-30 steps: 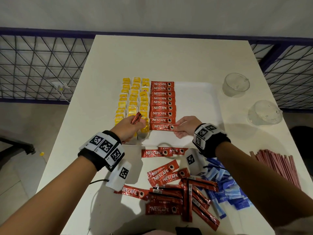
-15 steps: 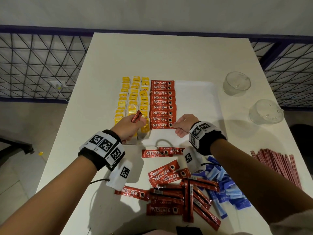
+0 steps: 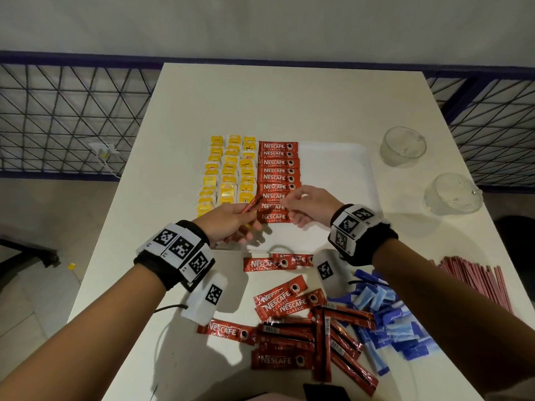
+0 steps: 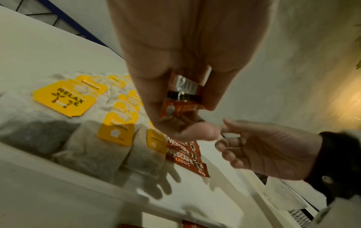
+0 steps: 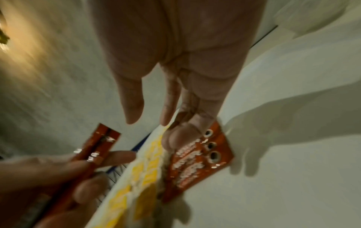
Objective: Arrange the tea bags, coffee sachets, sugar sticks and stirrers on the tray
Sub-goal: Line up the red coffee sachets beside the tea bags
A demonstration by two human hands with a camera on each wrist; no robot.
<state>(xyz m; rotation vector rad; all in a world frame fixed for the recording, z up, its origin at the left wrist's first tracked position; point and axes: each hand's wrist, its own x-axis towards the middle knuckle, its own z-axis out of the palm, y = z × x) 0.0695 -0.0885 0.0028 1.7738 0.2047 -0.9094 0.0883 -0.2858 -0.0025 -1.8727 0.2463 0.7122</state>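
left hand (image 3: 228,224) clamped on a red sachet (image 3: 251,204) over the tray (image 3: 347,169), right hand (image 3: 307,206) fingers apart, empty, just beside it.

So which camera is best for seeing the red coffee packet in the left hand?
The left wrist view: the coffee sachet sits close and sharp, pinched by the left hand. The head view shows the sachet small and mostly covered by fingers. The right wrist view shows it blurred.
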